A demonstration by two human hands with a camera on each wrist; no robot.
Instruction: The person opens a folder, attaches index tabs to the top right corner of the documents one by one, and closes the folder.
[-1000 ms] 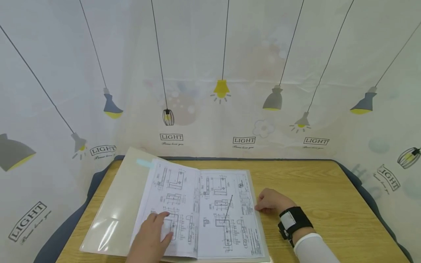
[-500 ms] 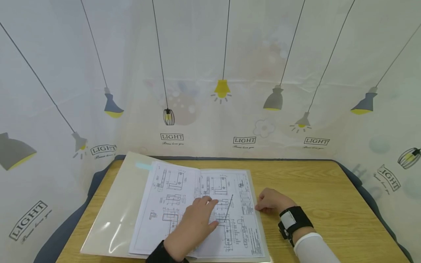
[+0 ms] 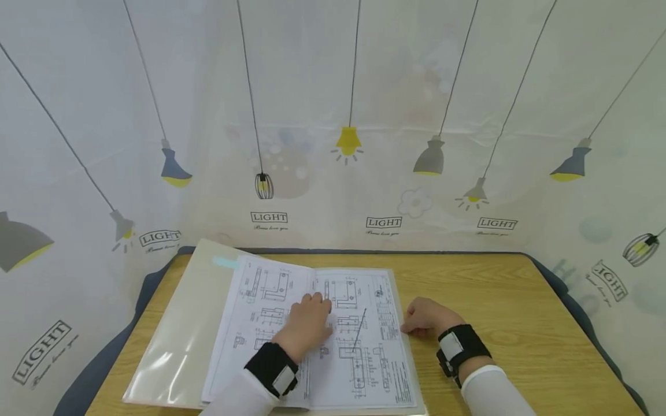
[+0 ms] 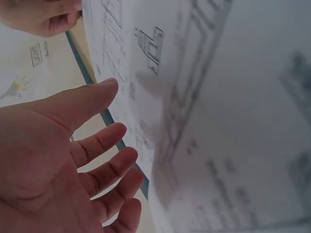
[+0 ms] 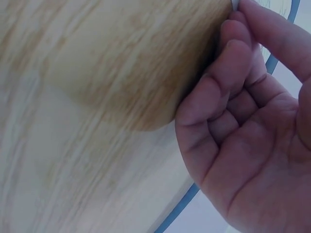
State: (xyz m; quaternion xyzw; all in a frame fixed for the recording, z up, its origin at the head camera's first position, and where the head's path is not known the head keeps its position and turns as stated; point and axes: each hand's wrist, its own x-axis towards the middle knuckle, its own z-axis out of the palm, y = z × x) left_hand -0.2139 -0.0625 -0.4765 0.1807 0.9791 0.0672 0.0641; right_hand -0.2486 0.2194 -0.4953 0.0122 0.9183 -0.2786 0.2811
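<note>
A clear-pocket folder [image 3: 174, 335] lies open on the table, showing a left page [image 3: 229, 352] and a right page [image 3: 377, 358] of printed technical drawings. Near the fold between the pages is my left hand [image 3: 307, 326]. In the left wrist view, that hand [image 4: 53, 160] has loosely bent, spread fingers close to the paper and grips nothing; exact contact is unclear. My right hand [image 3: 432, 316] rests at the folder's right edge. Seen from the right wrist, this hand [image 5: 248, 131] has curled fingers, with thumb and index finger pinching the folder's edge, mostly out of frame.
The wooden table [image 3: 494, 300] extends to the right of the folder. A dark blue edge [image 3: 551, 277] borders it. Behind stands a pale curtain [image 3: 312, 69] printed with hanging lamps. Black straps [image 3: 272, 367] wrap both wrists.
My left hand has travelled from the left page rightward and forward to the fold, smoothing past the page's middle. The right hand stays at the folder's edge.
</note>
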